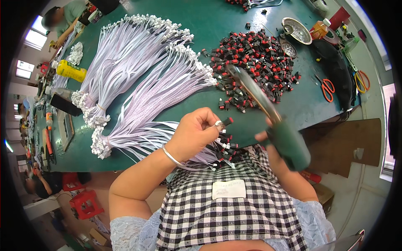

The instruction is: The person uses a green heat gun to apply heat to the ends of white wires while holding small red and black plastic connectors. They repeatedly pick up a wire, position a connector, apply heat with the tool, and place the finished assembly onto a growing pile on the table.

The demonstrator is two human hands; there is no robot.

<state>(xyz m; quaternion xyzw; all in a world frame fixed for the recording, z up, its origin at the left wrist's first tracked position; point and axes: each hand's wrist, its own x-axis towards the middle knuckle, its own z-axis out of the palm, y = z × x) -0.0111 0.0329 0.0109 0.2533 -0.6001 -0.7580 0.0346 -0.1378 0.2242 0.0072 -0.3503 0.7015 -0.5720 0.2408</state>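
Note:
My left hand (194,129) pinches a small white connector (218,124) between thumb and fingertips. A black-and-red switch (228,121) sticks out just beyond those fingertips. My right hand (273,151) is wrapped round a green-handled tool (289,144) with a long metal end, which slants up and to the left. Motion blurs the tool, and its exact kind does not show. Below my left hand, more switches and white plugs hang at the ends of a bundle of white flat cables (157,134) near the table's front edge.
A large pile of black-and-red switches (255,62) covers the back right of the green table (209,19). Tied cable bundles (125,54) lie at the left. Orange-handled scissors (327,90), a metal bowl (297,31) and a yellow bottle (71,70) stand around. Another person (69,19) sits at the far left.

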